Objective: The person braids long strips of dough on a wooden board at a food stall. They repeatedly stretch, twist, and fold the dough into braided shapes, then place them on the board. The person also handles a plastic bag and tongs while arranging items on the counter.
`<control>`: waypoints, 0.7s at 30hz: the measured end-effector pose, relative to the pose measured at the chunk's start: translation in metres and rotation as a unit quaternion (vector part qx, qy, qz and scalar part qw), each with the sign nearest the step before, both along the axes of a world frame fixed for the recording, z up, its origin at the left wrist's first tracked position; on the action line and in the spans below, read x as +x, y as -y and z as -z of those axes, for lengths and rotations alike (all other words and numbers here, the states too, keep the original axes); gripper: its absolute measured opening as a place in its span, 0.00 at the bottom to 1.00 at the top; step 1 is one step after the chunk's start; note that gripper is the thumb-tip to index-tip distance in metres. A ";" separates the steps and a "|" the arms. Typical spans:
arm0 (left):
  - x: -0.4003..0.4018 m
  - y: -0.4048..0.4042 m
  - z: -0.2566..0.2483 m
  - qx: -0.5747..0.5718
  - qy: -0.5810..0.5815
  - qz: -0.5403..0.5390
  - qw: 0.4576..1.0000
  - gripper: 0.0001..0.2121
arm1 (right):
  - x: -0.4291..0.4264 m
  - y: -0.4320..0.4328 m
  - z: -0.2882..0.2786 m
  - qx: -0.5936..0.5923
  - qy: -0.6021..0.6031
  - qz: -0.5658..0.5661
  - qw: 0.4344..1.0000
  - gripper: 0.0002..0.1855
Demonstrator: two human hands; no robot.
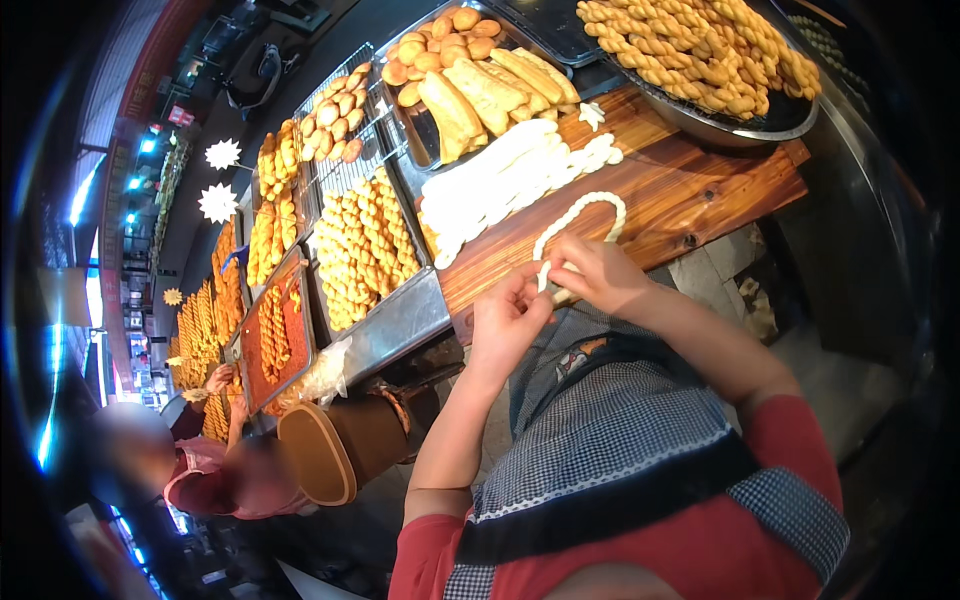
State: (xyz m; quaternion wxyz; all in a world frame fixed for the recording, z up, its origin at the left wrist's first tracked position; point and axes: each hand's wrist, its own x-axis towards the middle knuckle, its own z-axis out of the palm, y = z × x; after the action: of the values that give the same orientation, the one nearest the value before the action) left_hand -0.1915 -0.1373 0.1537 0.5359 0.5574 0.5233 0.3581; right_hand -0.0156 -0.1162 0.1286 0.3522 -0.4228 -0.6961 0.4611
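A pale strand of twisted raw dough [581, 204] forms a loop at the front edge of a wooden board [660, 187]. Its ends come together between my left hand [514, 300] and my right hand [596, 274], whose fingertips pinch them close to my apron. Parts of the strand are hidden behind my fingers. Just beyond lies a row of raw dough twists [495, 180], so brightly lit that single pieces are hard to tell apart.
Fried dough twists [697, 52] fill a metal bowl [739, 135] at the back right. Trays hold flat fried sticks [454, 112], round cakes [334, 112] and more twists [364, 251]. A brown bin [319, 454] stands at left, near another person [202, 465] reaching towards the trays.
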 end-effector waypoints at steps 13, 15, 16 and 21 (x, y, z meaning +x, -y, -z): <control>-0.047 -0.047 -0.165 0.420 0.067 -0.064 0.903 0.08 | 0.023 -0.024 0.069 -0.081 -0.019 0.063 0.994 0.11; -0.099 -0.064 -0.176 0.380 0.109 -0.167 0.903 0.08 | 0.059 -0.034 0.074 -0.068 0.057 0.092 0.992 0.11; -0.115 -0.073 -0.165 0.363 0.043 -0.196 0.910 0.08 | 0.080 -0.034 0.074 -0.091 -0.042 0.066 0.993 0.09; -0.163 -0.083 -0.020 0.134 -0.344 -0.185 0.911 0.03 | 0.149 -0.049 0.069 0.070 0.237 0.003 0.969 0.12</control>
State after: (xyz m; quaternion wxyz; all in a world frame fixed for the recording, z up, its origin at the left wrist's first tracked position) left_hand -0.3544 -0.0546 0.1738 0.1667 0.6061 0.7160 0.3037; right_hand 0.1337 -0.0674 0.0597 0.2071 -0.4963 -0.7893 0.2965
